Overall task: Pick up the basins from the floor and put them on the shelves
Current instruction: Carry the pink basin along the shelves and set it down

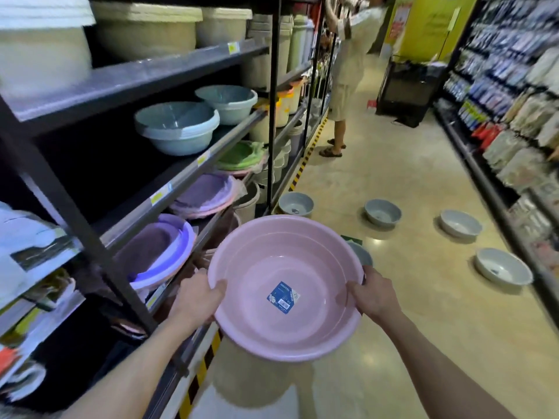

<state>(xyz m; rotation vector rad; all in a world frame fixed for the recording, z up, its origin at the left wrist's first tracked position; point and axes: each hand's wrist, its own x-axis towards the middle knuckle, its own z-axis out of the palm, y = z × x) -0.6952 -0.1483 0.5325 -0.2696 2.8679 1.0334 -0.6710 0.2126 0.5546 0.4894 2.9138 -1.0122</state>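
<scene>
we hold the pink basin (pixel 281 285) above the floor (pixel 393 297), left hand (pixel 196 297) gripping its rim at nine o'clock, right hand (pixel 373 294) at three; fingers curled over the rim.

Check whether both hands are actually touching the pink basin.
Touching. In the head view, the left hand and right hand each grip opposite rims of the pink basin, thumbs inside.

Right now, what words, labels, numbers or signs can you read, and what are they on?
None is legible.
Blue sticker inside the pink basin: print too small.
Yellow price tags on the shelf edges: blurred.
Red poster on the yellow wall: blurred.
Packets on the right shelving: blurred.
</scene>
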